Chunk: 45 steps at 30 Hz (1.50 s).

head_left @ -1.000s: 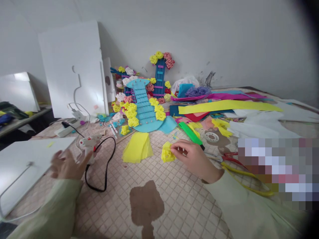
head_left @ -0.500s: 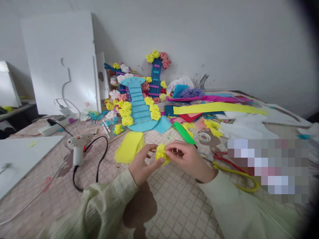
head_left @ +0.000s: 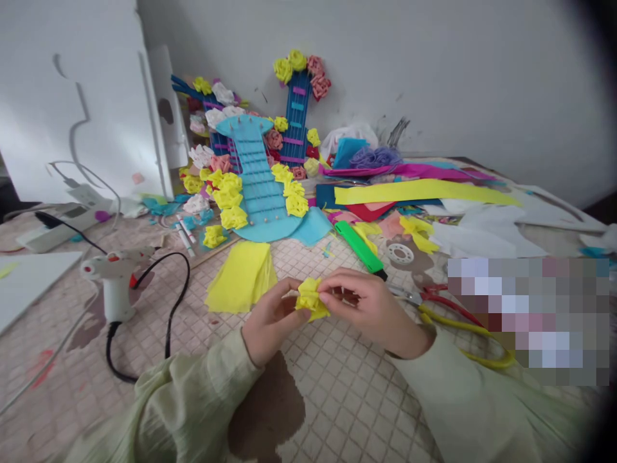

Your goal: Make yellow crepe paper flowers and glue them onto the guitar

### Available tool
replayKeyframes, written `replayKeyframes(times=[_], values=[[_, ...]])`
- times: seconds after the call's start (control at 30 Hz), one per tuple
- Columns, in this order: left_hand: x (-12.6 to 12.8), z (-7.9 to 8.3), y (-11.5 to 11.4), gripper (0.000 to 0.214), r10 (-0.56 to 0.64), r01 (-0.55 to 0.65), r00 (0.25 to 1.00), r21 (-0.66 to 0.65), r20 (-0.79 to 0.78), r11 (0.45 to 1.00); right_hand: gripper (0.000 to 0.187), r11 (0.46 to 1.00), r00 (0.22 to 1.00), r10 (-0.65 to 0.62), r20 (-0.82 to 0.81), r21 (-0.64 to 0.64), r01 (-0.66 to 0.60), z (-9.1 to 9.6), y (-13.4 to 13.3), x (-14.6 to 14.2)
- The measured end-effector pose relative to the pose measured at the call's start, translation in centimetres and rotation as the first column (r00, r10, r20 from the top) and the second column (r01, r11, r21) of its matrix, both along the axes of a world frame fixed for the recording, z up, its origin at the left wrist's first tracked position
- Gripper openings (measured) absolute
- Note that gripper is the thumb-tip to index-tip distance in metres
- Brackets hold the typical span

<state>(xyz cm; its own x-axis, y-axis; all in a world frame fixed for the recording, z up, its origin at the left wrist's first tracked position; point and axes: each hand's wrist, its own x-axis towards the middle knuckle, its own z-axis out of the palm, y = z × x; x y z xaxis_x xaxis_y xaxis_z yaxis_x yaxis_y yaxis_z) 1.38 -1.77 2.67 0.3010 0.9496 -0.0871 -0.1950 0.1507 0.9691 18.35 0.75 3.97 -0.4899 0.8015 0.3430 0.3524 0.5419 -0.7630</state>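
In the near middle of the table [head_left: 337, 399], both hands meet around a small yellow paper flower [head_left: 311, 299]. The left hand [head_left: 270, 319] pinches it from the left side with fingers closed on it, and the right hand [head_left: 369, 308] presses its fingertips on the right side of the same flower. The flower looks already crumpled into shape but not yet fixed to anything, so I judge the shaping nearly done and the attaching still left. Many similar yellow flowers already sit on the blue paper model [head_left: 258, 193] at the far middle.

Just beyond the hands lies a folded sheet of yellow tissue paper [head_left: 241, 276]. To the left a white glue gun [head_left: 116, 283] stands upright with its black cord [head_left: 168, 321] curling toward the near side. To the right, near the right hand, lie a green marker [head_left: 359, 247], a tape roll [head_left: 400, 254] and scissors with yellow handles [head_left: 463, 334]. Long coloured paper strips [head_left: 419, 191] cover the far right. Nothing lies between the hands and the glue gun except the cord.
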Motion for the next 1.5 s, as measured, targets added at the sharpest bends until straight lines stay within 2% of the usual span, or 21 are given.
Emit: replayKeyframes(times=[0.3, 0.7, 0.87, 1.03, 1.27, 1.5], values=[[-0.6, -0.2, -0.6, 0.02, 0.0, 0.004, 0.999, -0.077, 0.054, 0.997, 0.009, 1.0, 1.0, -0.016, -0.018, 0.026, 0.016, 0.0, -0.4, -0.5], [-0.6, 0.6, -0.4, 0.024, 0.059, -0.071, 0.993, -0.117, -0.104, 0.991, 0.011, 0.995, 0.996, -0.089, 0.011, 0.037, 0.089, -0.1, -0.7, -0.9], [-0.6, 0.3, -0.3, 0.027, 0.056, -0.061, 0.988, -0.028, -0.142, 0.998, 0.011, 0.994, 0.995, -0.102, 0.003, 0.027, 0.102, -0.3, -0.8, -0.9], [-0.5, 0.1, -0.4, 0.025, 0.049, -0.037, 0.979, 0.066, -0.197, 0.997, 0.01, 0.993, 0.993, -0.114, 0.001, -0.035, 0.114, -0.2, -0.7, -0.9], [-0.5, -0.2, -0.6, 0.019, 0.12, -0.023, 0.928, 0.268, -0.352, 0.963, 0.009, 0.985, 0.99, -0.137, -0.032, -0.115, 0.132, -0.1, -1.0, -1.1], [-0.6, -0.6, -0.6, 0.015, 0.143, -0.03, 0.931, 0.32, -0.335, 0.947, 0.009, 0.953, 0.968, -0.25, 0.023, -0.17, 0.251, 0.0, -1.3, -1.3]])
